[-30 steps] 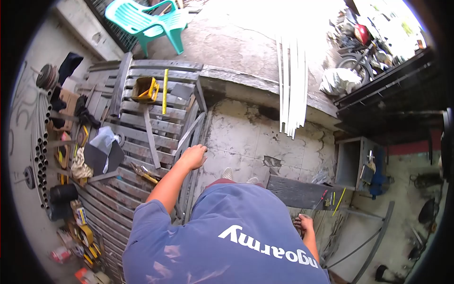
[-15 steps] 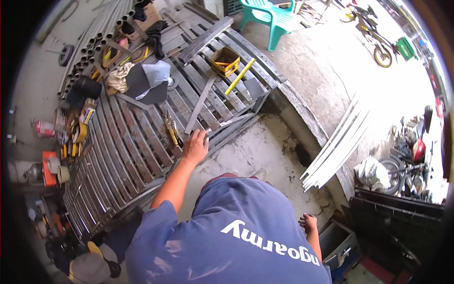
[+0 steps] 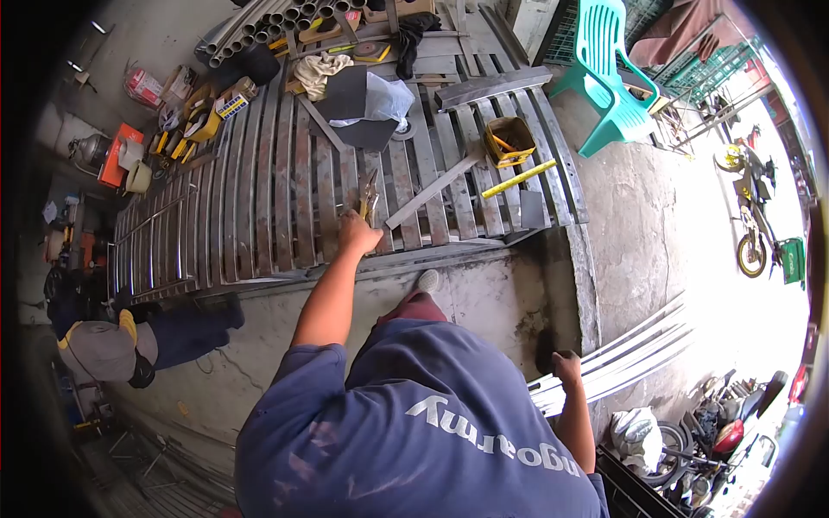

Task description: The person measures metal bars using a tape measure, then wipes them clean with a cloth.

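My left hand [image 3: 358, 234] is closed round the yellow-handled pliers [image 3: 369, 197] at the front edge of the slatted metal bench [image 3: 289, 194]; the jaws point away from me. Right of it, a flat metal bar [image 3: 432, 192] lies slanted across the slats. My right hand [image 3: 566, 368] is out to the right, above the pale metal strips [image 3: 635, 354], its fingers curled and nothing seen in them. Farther along the bench are a yellow box [image 3: 509, 142], a yellow ruler [image 3: 519, 178] and a dark square plate [image 3: 532, 209].
A co-worker [image 3: 108, 350] bends at the lower left. Metal tubes [image 3: 276, 22] and a cloth [image 3: 321, 72] lie at the back of the bench. A green plastic chair [image 3: 609, 82] stands behind its right end. Motorcycles [image 3: 753, 224] and parts are at the right.
My left hand has moved left from the bench edge and closed on the pliers. My right hand has risen and moved forward. The view has turned, bringing the co-worker and chair further into sight.
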`<state>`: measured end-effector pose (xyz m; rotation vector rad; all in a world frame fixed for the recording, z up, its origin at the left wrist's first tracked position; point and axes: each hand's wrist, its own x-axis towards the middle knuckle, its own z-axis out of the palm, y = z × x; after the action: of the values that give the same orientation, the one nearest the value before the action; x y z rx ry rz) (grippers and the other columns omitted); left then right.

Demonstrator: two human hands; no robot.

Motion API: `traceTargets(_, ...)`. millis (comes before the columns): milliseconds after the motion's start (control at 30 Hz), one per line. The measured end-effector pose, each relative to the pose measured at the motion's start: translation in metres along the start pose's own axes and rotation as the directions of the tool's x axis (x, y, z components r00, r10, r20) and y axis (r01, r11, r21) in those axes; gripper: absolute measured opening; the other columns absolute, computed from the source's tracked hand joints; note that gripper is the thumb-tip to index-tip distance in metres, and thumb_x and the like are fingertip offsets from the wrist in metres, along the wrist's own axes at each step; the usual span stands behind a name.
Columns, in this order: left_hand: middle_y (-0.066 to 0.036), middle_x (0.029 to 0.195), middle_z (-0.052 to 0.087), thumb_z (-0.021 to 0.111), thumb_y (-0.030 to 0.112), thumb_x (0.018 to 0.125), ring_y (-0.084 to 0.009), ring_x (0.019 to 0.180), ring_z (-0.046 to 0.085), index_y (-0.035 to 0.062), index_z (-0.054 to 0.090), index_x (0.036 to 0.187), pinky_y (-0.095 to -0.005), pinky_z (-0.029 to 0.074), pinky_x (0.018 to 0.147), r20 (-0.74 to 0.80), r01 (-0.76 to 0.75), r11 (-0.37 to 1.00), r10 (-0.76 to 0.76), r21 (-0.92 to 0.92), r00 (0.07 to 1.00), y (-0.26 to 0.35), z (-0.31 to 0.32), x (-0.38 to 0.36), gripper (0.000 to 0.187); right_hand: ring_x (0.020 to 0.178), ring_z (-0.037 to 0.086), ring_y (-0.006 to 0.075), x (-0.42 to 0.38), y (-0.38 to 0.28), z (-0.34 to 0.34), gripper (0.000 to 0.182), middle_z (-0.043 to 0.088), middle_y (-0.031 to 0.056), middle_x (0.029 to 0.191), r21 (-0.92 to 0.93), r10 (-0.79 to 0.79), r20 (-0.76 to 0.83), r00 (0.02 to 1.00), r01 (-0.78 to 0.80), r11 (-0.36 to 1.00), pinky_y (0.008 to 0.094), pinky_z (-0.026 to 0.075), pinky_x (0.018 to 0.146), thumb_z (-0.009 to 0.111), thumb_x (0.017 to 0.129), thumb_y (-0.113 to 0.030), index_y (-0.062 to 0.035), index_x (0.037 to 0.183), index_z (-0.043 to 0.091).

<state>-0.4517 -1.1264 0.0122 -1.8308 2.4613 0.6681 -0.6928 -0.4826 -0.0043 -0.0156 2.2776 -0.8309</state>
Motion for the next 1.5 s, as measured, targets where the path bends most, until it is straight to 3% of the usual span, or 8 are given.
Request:
traceTargets(133, -0.032, 0.126, 0.070, 0.079, 0.032, 0.070, -0.0433, 0.117, 0.070, -0.0081, 0.060, 0.130, -0.0461, 0.058, 0.098, 0.325, 0.051, 0.990, -0.007, -0.129, 0.946, -0.011, -0.055, 0.017, 0.075, 0.082, 0.075, 0.0225, 0.068, -0.124, 0.038, 0.031, 0.078, 0.0169, 0.099, -0.210, -0.454, 0.051, 0.890, 0.454, 0.866, 0.0352, 0.058, 0.072, 0.072, 0.098, -0.018, 0.0067, 0.118, 0.070)
traceTargets(167, -0.032, 0.118, 0.073, 0.078, 0.032, 0.069, -0.0438, 0.113, 0.071, -0.0087, 0.063, 0.126, -0.0465, 0.058, 0.095, 0.381, 0.057, 0.970, 0.038, -0.236, 0.924, -0.019, -0.068, 0.020, 0.071, 0.083, 0.076, 0.0221, 0.080, -0.158, 0.049, 0.035, 0.078, 0.0177, 0.100, 0.025, -0.322, 0.150, 0.935, 0.322, 0.947, 0.0337, 0.058, 0.072, 0.070, 0.100, -0.017, 0.0054, 0.127, 0.066)
traceTargets(433, -0.035, 0.129, 0.068, 0.075, 0.040, 0.075, -0.0469, 0.121, 0.067, -0.0108, 0.057, 0.134, -0.0483, 0.055, 0.103, 0.017, -0.136, 0.957, 0.145, -0.255, 0.989, -0.011, -0.089, 0.130, 0.080, 0.075, 0.071, 0.0191, 0.123, -0.376, 0.110, 0.052, 0.072, 0.0137, 0.098, 0.235, -0.413, 0.279, 0.867, 0.355, 0.905, 0.0330, 0.056, 0.066, 0.071, 0.101, -0.018, 0.0055, 0.143, 0.051)
traceTargets(700, -0.028, 0.146, 0.057, 0.076, 0.054, 0.086, -0.0454, 0.134, 0.058, -0.0028, 0.052, 0.142, -0.0574, 0.048, 0.110, -0.292, -0.033, 0.996, 0.007, -0.083, 0.956, 0.058, -0.095, 0.286, 0.084, 0.078, 0.075, 0.0283, 0.184, -0.449, 0.130, 0.052, 0.071, 0.0193, 0.106, 0.344, -0.045, 0.109, 0.993, 0.005, 0.939, 0.0409, 0.062, 0.067, 0.070, 0.100, -0.024, 0.0054, 0.138, 0.048)
traceTargets(833, -0.019, 0.131, 0.054, 0.079, 0.051, 0.088, -0.0386, 0.123, 0.058, 0.0031, 0.053, 0.134, -0.0545, 0.051, 0.100, -0.387, -0.380, 0.920, 0.388, 0.099, 0.837, 0.078, -0.082, 0.258, 0.071, 0.079, 0.079, 0.0310, 0.191, -0.456, 0.124, 0.051, 0.073, 0.0238, 0.106, 0.373, -0.010, 0.147, 0.989, -0.046, 0.927, 0.0389, 0.064, 0.064, 0.066, 0.104, -0.031, 0.0121, 0.129, 0.057)
traceTargets(1033, -0.015, 0.129, 0.053, 0.074, 0.050, 0.093, -0.0336, 0.126, 0.054, 0.0044, 0.054, 0.141, -0.0496, 0.037, 0.105, 0.129, -0.752, 0.657, 0.742, 0.055, 0.658, 0.080, -0.039, 0.085, 0.069, 0.080, 0.078, 0.0386, 0.236, -0.455, 0.133, 0.067, 0.071, 0.0287, 0.117, 0.632, -0.063, 0.157, 0.986, -0.052, 0.773, 0.0482, 0.067, 0.070, 0.059, 0.105, -0.048, 0.0038, 0.145, 0.048)
traceTargets(1300, -0.021, 0.127, 0.056, 0.064, 0.031, 0.103, -0.0382, 0.104, 0.068, 0.0043, 0.057, 0.126, -0.0541, 0.048, 0.094, 0.106, -0.613, 0.781, 0.604, 0.118, 0.790, 0.079, 0.021, 0.066, 0.036, 0.077, 0.075, 0.0384, 0.252, -0.488, 0.138, 0.076, 0.070, 0.0258, 0.104, 0.735, -0.066, 0.101, 0.993, -0.030, 0.677, 0.0477, 0.064, 0.068, 0.049, 0.101, -0.056, -0.0050, 0.156, 0.035)
traceTargets(1500, -0.032, 0.146, 0.046, 0.071, 0.032, 0.099, -0.0466, 0.105, 0.071, 0.0033, 0.049, 0.144, -0.0580, 0.050, 0.099, 0.382, -0.625, 0.776, 0.554, 0.085, 0.739, 0.104, -0.014, 0.051, 0.057, 0.070, 0.077, 0.0330, 0.262, -0.514, 0.121, 0.039, 0.074, 0.0213, 0.092, 0.475, -0.098, 0.119, 0.988, 0.030, 0.879, 0.0409, 0.064, 0.058, 0.057, 0.100, -0.020, 0.0132, 0.120, 0.064)
